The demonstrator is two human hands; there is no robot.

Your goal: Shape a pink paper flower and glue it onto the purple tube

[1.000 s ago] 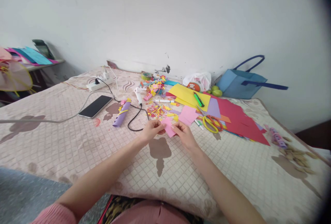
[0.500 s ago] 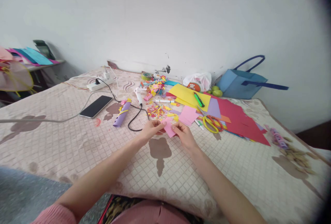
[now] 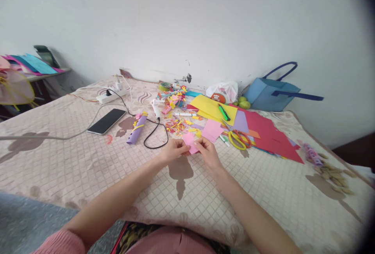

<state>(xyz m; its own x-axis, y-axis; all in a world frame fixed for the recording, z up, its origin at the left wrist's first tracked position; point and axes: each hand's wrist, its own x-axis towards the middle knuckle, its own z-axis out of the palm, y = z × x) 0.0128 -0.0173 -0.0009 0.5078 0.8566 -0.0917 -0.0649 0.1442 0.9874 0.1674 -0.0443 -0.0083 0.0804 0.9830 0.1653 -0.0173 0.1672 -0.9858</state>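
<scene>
Centrally, 1 small pink paper piece (image 3: 189, 138), held between 2 bare hands just in front of a heap of multicoloured paper scraps (image 3: 175, 125). Left hand (image 3: 175, 150): thumb and fingers pinching the piece's left edge. Right hand (image 3: 208, 151): thumb and forefinger pinching its right edge.

Containers: 1 light-blue boxy tote bag (image 3: 268, 94) with dark-blue handles, upright against the wall, contents hidden from this angle; 1 white plastic bag (image 3: 227, 89), slumped, contents not distinguishable, bearing an orange-red printed patch (image 3: 218, 97) with pale lettering too small to read. Round green fruits (image 3: 243, 103) sit between these 2 bags.

Right of the hands: flat pink paper squares (image 3: 212, 129); yellow-handled scissors (image 3: 237, 140), touching a red-orange-handled pair (image 3: 246, 138); large red paper sheets (image 3: 263, 133); yellow paper sheets (image 3: 202, 107) with 1 green-and-black utility knife (image 3: 224, 112) on top. Farther right: 1 patterned purple tube (image 3: 313, 154) beside tan pods (image 3: 334, 174).

Left of the hands: 1 white glue gun (image 3: 156, 109) on a looped black cord (image 3: 145, 140); 1 rolled purple paper tube (image 3: 136, 129) with yellow strips; 1 black-screened phone (image 3: 107, 121); 1 white power strip (image 3: 111, 97). All rest on a beige diamond-patterned tablecloth (image 3: 102, 172).
</scene>
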